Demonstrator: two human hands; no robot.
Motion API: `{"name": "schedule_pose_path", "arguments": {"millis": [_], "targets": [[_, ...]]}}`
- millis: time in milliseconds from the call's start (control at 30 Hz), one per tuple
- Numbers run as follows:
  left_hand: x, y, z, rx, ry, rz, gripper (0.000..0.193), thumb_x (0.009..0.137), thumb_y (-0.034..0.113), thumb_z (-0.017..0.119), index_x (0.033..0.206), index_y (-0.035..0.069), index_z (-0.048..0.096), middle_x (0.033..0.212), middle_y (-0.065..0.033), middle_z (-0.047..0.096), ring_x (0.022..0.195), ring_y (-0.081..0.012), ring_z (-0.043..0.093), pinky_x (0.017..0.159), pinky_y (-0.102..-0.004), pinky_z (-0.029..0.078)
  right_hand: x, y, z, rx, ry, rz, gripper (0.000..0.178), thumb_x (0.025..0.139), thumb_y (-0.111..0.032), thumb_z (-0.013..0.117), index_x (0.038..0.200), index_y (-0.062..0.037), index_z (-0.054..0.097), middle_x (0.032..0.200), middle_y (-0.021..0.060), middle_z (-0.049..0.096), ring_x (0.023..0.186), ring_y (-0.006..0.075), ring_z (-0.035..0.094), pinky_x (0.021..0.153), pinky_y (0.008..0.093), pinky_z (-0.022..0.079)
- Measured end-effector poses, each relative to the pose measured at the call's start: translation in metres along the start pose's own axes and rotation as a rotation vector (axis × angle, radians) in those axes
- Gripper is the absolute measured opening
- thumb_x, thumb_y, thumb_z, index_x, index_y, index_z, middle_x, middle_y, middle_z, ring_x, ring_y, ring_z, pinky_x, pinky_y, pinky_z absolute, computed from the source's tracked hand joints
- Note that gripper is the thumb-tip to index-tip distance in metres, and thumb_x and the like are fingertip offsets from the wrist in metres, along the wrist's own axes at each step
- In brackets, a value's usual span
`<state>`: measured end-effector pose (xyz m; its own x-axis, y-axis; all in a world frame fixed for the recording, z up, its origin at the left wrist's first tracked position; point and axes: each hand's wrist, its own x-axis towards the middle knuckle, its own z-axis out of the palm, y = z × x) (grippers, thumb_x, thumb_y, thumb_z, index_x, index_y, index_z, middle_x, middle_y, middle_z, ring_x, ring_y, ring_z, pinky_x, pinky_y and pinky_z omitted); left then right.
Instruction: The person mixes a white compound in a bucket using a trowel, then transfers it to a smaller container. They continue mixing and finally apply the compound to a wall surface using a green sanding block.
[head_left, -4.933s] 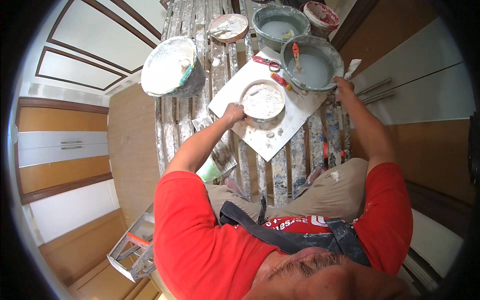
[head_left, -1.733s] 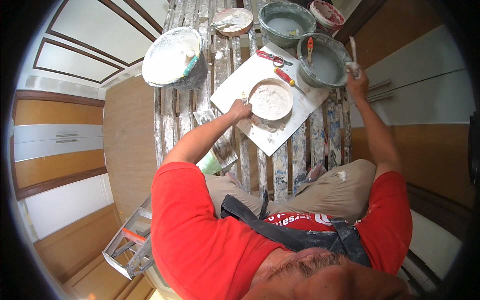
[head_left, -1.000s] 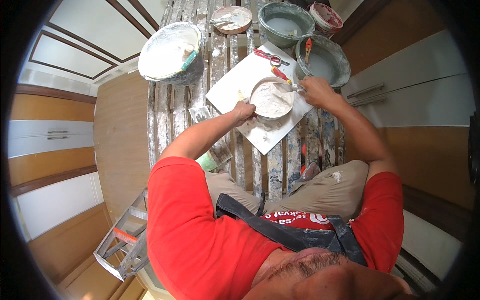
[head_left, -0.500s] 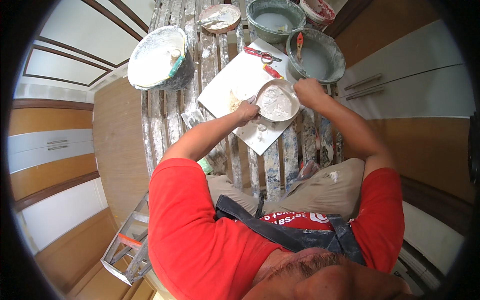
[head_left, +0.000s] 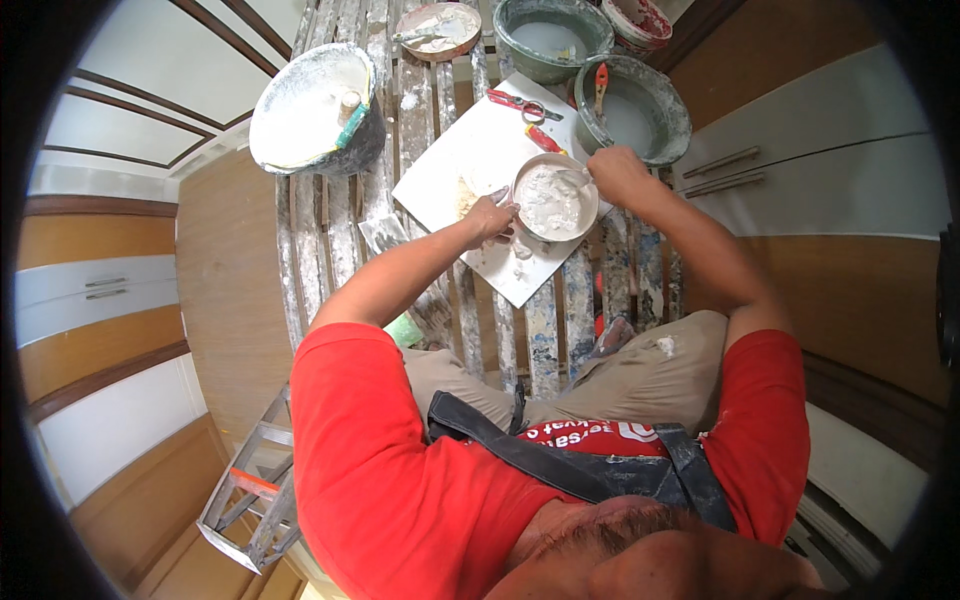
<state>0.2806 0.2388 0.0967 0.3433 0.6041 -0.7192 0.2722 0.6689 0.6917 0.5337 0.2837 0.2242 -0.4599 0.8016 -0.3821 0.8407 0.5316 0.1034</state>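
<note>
A shallow round bowl [head_left: 556,229] with white powder or paste in it rests on a white board [head_left: 440,160]. My left hand [head_left: 490,219] grips the bowl's left rim, fingers closed around its side. At the upper right rim, my right hand [head_left: 618,177] is closed on a tool whose handle my fingers hide. The tool's thin pale blade [head_left: 574,178] reaches over the white material inside the bowl. A small heap of tan powder [head_left: 466,196] lies on the board beside my left hand. White crumbs [head_left: 521,250] lie below the bowl.
Beyond the bowl lie a red-handled tool [head_left: 546,139] and red pliers-like tool [head_left: 518,104]. Two green tubs of cloudy water [head_left: 677,135] stand at the far right, one holding a brush [head_left: 600,88]. A bucket [head_left: 360,158] stands left on the slatted bench [head_left: 345,230]; a stepladder [head_left: 250,485] stands lower left.
My right hand has shifted slightly, and the tool's blade now shows over the bowl. The white material's surface looks more broken up. My left hand stays on the rim.
</note>
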Motion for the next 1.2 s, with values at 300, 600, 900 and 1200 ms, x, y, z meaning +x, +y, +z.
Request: {"name": "schedule_pose_path", "arguments": {"millis": [300, 600, 900, 1200], "targets": [[0.037, -0.031, 0.001, -0.034, -0.029, -0.016, 0.062, 0.104, 0.021, 0.047, 0.157, 0.018, 0.017, 0.099, -0.014, 0.063, 0.077, -0.0211, 0.066, 0.069, -0.0375, 0.061, -0.011, -0.01, 0.022, 0.204, -0.17, 0.236, 0.019, 0.072, -0.014, 0.066, 0.084, -0.0005, 0.074, 0.091, 0.0216, 0.072, 0.085, 0.0357, 0.071, 0.075, 0.0437, 0.056], [0.017, -0.014, 0.006, -0.135, -0.061, -0.015, 0.057, 0.104, 0.019, 0.046, 0.155, 0.017, 0.021, 0.102, -0.0141, 0.064, 0.077, -0.021, 0.066, 0.069, -0.0368, 0.062, -0.016, -0.004, 0.027, 0.706, -0.354, 0.482, 0.031, 0.07, -0.021, 0.069, 0.08, 0.0084, 0.068, 0.082, 0.0232, 0.07, 0.071, 0.0321, 0.07, 0.066, 0.0419, 0.054], [0.005, -0.009, 0.011, -0.149, -0.094, -0.046, 0.06, 0.1, 0.015, 0.051, 0.153, 0.016, 0.022, 0.11, -0.0152, 0.062, 0.082, -0.0224, 0.065, 0.073, -0.0395, 0.063, -0.008, -0.013, -0.009, 0.382, -0.017, 0.244, 0.026, 0.074, -0.02, 0.073, 0.085, 0.0035, 0.072, 0.091, 0.0253, 0.07, 0.089, 0.0406, 0.069, 0.078, 0.0465, 0.055], [0.015, -0.014, 0.012, -0.165, -0.085, -0.036, 0.05, 0.101, 0.014, 0.051, 0.147, 0.011, 0.033, 0.109, -0.0157, 0.063, 0.085, -0.0235, 0.066, 0.072, -0.0378, 0.063, 0.012, -0.033, 0.018, 0.02, 0.1, -0.236, 0.013, 0.076, -0.006, 0.062, 0.081, -0.0038, 0.074, 0.084, 0.0184, 0.071, 0.081, 0.0345, 0.07, 0.073, 0.0447, 0.056]]}}
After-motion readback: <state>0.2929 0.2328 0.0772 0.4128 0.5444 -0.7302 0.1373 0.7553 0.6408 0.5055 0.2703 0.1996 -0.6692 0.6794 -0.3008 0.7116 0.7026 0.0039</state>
